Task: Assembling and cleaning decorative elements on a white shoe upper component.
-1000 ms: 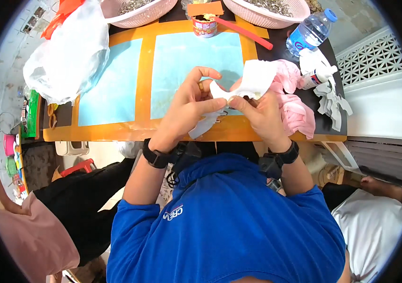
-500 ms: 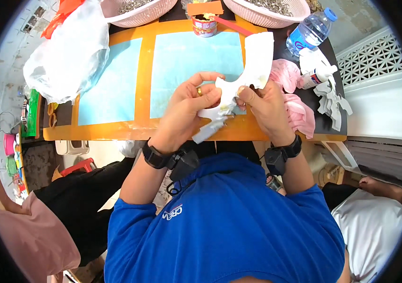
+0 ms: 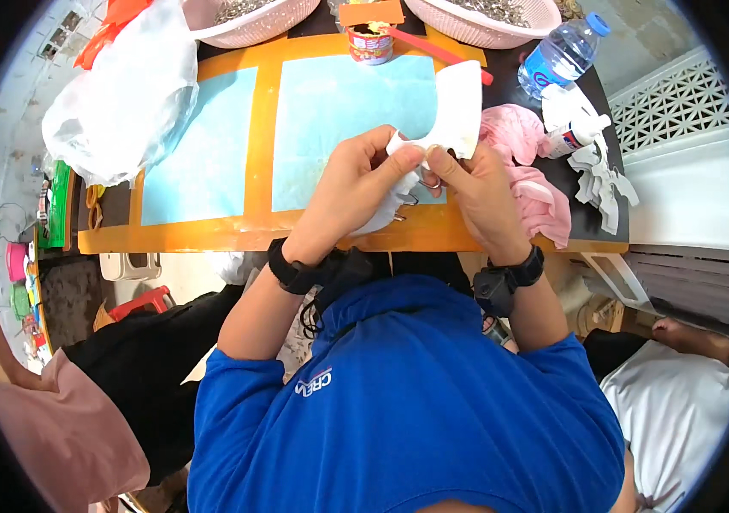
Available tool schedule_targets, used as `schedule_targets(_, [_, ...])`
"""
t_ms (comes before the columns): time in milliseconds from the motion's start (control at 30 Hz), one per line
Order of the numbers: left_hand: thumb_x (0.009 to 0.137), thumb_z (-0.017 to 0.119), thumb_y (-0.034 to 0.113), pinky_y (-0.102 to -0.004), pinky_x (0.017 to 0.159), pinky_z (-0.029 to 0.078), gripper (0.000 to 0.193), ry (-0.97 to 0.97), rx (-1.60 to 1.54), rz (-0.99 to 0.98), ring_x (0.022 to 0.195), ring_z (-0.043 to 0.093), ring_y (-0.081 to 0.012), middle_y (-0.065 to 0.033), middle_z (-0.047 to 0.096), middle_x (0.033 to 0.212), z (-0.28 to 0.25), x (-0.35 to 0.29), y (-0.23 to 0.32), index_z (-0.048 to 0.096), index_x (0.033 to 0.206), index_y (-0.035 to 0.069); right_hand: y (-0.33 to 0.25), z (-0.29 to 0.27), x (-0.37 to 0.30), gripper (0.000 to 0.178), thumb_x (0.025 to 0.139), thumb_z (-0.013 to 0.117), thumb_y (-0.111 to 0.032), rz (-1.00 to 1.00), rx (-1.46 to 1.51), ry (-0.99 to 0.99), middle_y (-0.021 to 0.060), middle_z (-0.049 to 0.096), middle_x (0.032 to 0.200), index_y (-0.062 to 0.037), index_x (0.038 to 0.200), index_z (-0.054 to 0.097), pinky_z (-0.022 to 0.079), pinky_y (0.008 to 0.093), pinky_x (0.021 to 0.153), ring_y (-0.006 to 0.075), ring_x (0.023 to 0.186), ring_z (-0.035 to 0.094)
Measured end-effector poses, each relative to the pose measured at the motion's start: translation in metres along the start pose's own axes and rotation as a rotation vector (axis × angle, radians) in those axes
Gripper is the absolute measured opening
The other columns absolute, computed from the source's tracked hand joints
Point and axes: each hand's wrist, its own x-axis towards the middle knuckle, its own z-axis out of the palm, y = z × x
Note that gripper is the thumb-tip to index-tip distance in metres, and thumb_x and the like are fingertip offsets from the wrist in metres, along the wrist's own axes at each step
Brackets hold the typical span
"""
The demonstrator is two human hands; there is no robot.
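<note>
Over the table's near edge, both hands hold a white, curved cut-out piece (image 3: 458, 103) of thin sheet material. My left hand (image 3: 368, 175) pinches its narrow middle from the left, thumb on top. From the right, my right hand (image 3: 484, 192) pinches the same part, its thumb tip close to the left thumb. A wide white end stands up beyond the hands. Below them hangs a paler flap, with small shiny metal bits beside it near the right fingers. The fingers hide the pinched part. Close to my right hand lies a crumpled pink cloth (image 3: 540, 205).
Light-blue sheets (image 3: 351, 98) cover the orange tabletop (image 3: 263, 128). At the back stand a small tin (image 3: 371, 50) with a red-handled spreader (image 3: 441, 53) and pink baskets (image 3: 249, 26) of metal pieces. A bottle (image 3: 561, 56) and white scraps (image 3: 599, 184) are right. People sit either side.
My hands have drawn together on the white piece, thumbs now nearly meeting. The piece has shifted slightly left, uncovering the red handle's end, and its lower flap has turned partly behind my left hand.
</note>
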Motion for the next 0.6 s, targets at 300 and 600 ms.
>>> schedule_targets(300, [0.097, 0.060, 0.021, -0.0216, 0.061, 0.046, 0.018, 0.221, -0.186, -0.033, 0.070, 0.058, -0.0062, -0.0004, 0.064, 0.079, 0.029, -0.009, 0.001, 0.059, 0.092, 0.004, 0.001, -0.001, -0.012, 0.027, 0.095, 0.062, -0.024, -0.125, -0.079, 0.099, 0.0021, 0.060, 0.092, -0.0014, 0.109, 0.057, 0.046, 0.0227, 0.063, 0.0073, 0.075, 0.056])
schedule_targets(600, [0.097, 0.059, 0.029, -0.0315, 0.092, 0.045, 0.049, -0.374, -0.468, -0.070, 0.110, 0.058, -0.0173, -0.0085, 0.060, 0.118, 0.069, -0.008, 0.008, 0.045, 0.136, 0.003, -0.065, -0.044, -0.077, 0.025, 0.090, 0.057, 0.001, -0.040, -0.168, 0.483, 0.0034, 0.067, 0.091, -0.0016, 0.114, 0.058, 0.050, 0.0221, 0.070, 0.0060, 0.079, 0.061])
